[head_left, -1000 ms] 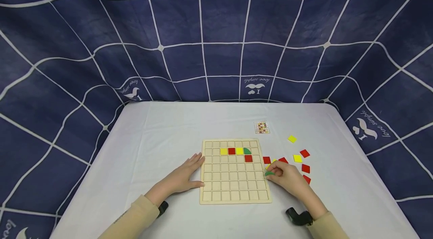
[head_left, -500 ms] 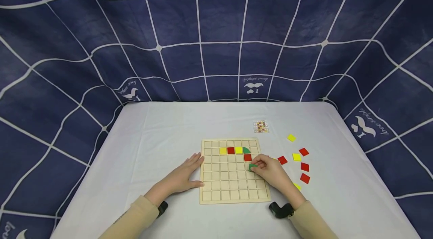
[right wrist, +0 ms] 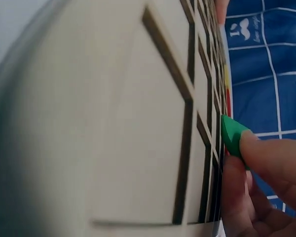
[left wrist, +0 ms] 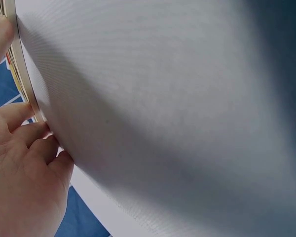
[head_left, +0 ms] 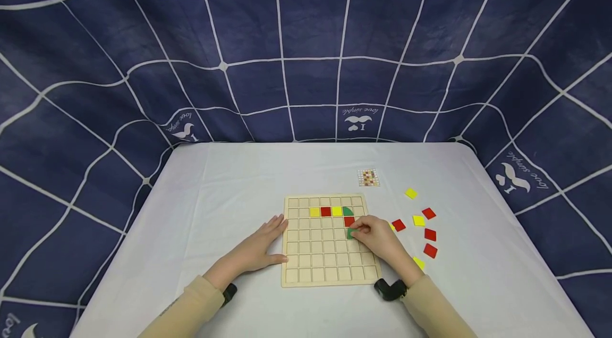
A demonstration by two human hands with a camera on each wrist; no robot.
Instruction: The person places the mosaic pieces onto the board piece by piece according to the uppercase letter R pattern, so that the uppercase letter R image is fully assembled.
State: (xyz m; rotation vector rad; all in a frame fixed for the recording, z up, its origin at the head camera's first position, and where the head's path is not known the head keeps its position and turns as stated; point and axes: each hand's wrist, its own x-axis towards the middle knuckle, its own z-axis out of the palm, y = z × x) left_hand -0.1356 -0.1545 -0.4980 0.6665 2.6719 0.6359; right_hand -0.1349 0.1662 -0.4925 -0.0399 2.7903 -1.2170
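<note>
A wooden grid board (head_left: 311, 276) lies on the white table. Its second row from the back holds yellow, red and yellow square tiles and a green quarter-round tile (head_left: 347, 211); below that one sits a red tile (head_left: 349, 221). My right hand (head_left: 377, 237) pinches another green tile (right wrist: 233, 134) between thumb and fingers, right at the cell just in front of the red tile. In the right wrist view this tile stands tilted against the grid. My left hand (head_left: 260, 246) rests at the board's left edge with fingers spread, fingertips touching the rim, as the left wrist view also shows.
Loose red tiles (head_left: 430, 234) and yellow tiles (head_left: 418, 220) are scattered on the table right of the board, some partly hidden behind my right hand. A small printed pattern card (head_left: 368, 177) lies behind the board. Blue checked cloth (head_left: 306, 83) hangs behind the table.
My right hand has carried the green tile left from beside the board to a cell below the red tile, lowering it there. My left hand stays at the board's edge.
</note>
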